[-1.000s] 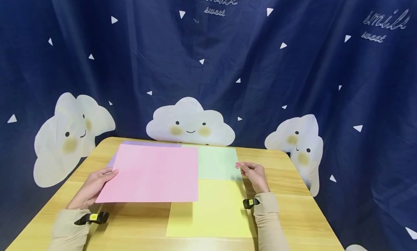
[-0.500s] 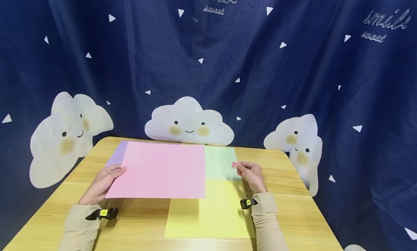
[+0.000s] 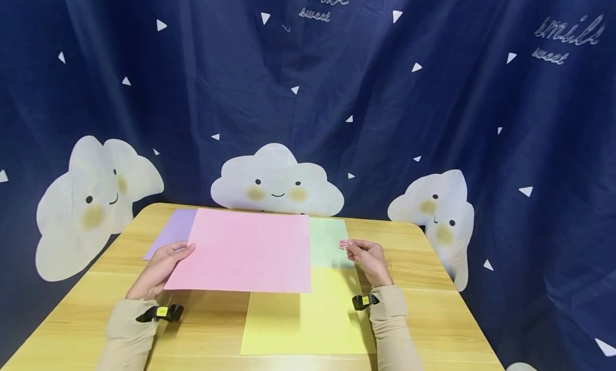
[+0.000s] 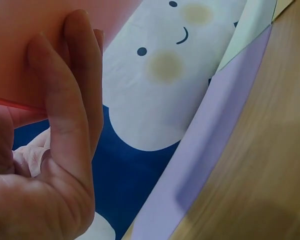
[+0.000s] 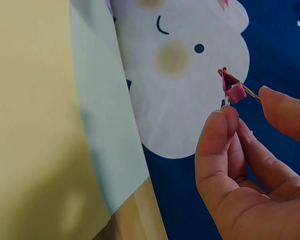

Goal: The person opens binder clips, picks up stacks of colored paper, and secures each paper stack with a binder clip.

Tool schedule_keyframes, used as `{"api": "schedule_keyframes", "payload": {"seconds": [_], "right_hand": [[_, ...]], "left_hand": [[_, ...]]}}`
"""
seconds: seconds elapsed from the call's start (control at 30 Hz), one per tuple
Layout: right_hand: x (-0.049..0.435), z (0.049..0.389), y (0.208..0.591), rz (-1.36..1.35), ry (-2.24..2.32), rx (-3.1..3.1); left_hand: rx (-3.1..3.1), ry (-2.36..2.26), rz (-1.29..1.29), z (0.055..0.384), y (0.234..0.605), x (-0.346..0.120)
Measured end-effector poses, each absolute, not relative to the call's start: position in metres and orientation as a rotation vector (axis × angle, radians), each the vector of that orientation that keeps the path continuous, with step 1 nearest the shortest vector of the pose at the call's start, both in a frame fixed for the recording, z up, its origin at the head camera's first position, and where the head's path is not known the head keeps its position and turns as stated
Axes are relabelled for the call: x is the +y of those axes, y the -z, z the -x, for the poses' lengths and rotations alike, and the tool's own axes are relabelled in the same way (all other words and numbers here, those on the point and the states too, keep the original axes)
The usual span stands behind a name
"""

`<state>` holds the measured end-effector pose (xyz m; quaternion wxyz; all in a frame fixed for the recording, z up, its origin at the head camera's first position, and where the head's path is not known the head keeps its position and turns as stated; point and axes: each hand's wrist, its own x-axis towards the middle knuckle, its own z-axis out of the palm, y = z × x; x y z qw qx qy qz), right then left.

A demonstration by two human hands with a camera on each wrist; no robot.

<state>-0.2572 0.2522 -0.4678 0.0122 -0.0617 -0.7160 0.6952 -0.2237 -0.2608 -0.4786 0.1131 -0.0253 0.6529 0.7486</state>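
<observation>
While the left hand [image 3: 161,269] grips the left edge of the pink sheet [image 3: 245,253] in the head view, its thumb lies on the upper face and the sheet is raised above the tabletop [image 3: 423,307]. The right hand [image 3: 370,261] pinches a small pink clip [image 3: 343,244], positioned to the right of the sheet and apart from it. Below the pink sheet, and partly covered by it in this view, are a purple sheet [image 3: 168,234] at far left, a pale green sheet [image 3: 329,242] at far right and a yellow sheet [image 3: 332,323] nearer the person. A dark blue curtain [image 3: 366,66] with printed clouds [image 3: 277,181] hangs behind.

Left wrist view: the fingers [image 4: 67,110] are laid against the underside of the pink sheet. The purple sheet lies along the tabletop edge, adjoining the pale green sheet.

Right wrist view: the clip is gripped by its wire handles [image 5: 252,94], one against the thumb, the other at the forefinger. The clip points away from the hand; it touches neither the yellow sheet nor the pale green sheet.
</observation>
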Motion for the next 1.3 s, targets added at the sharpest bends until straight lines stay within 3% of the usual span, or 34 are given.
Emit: {"api": "schedule_keyframes", "payload": {"seconds": [0.5, 1.3], "right_hand": [[0.249, 0.257, 0.467, 0.176, -2.250, -2.192], [0.238, 0.260, 0.469, 0.136, -2.316, -2.152]], "left_hand": [[1.902, -2.203, 0.046, 0.244, 0.475, -0.250], [1.850, -2.232, 0.059, 0.239, 0.478, -0.250]]}}
